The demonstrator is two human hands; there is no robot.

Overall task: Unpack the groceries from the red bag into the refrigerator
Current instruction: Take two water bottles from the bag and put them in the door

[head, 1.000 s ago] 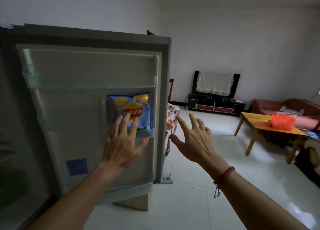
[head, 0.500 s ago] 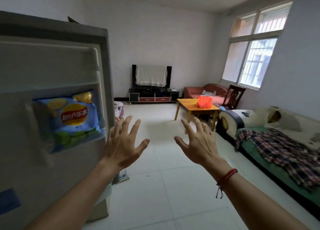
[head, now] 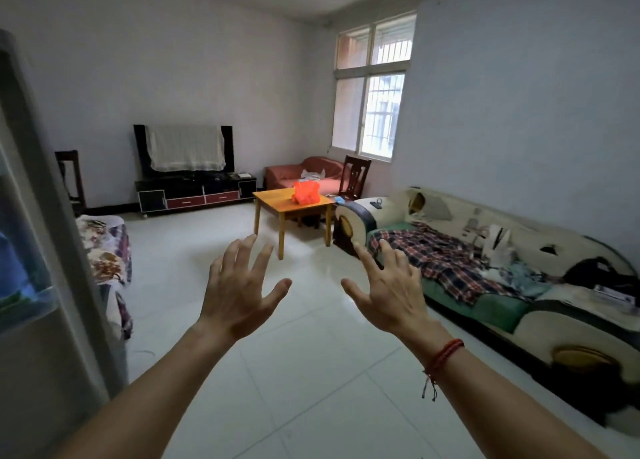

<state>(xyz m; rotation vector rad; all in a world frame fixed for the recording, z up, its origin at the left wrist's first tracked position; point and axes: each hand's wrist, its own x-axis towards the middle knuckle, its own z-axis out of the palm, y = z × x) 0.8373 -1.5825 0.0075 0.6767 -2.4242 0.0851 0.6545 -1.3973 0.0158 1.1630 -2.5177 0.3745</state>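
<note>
The red bag (head: 305, 192) sits on a small wooden table (head: 277, 203) across the room. The open refrigerator door (head: 45, 251) fills the left edge, with a blue chip bag (head: 15, 268) blurred in its door shelf. My left hand (head: 239, 289) and my right hand (head: 384, 289) are raised in front of me over the tiled floor, fingers spread, both holding nothing. A red string bracelet circles my right wrist.
A long cream sofa (head: 502, 285) with a plaid blanket lines the right wall. A black TV stand (head: 195, 192) and a red sofa (head: 301, 174) stand at the back, with a dark chair (head: 356, 178) by the table. A floral-covered piece (head: 107, 251) stands beside the fridge door.
My view has swung right, away from the refrigerator door toward the room. My left hand has left the chip bag in the door shelf. Both hands stay spread.
</note>
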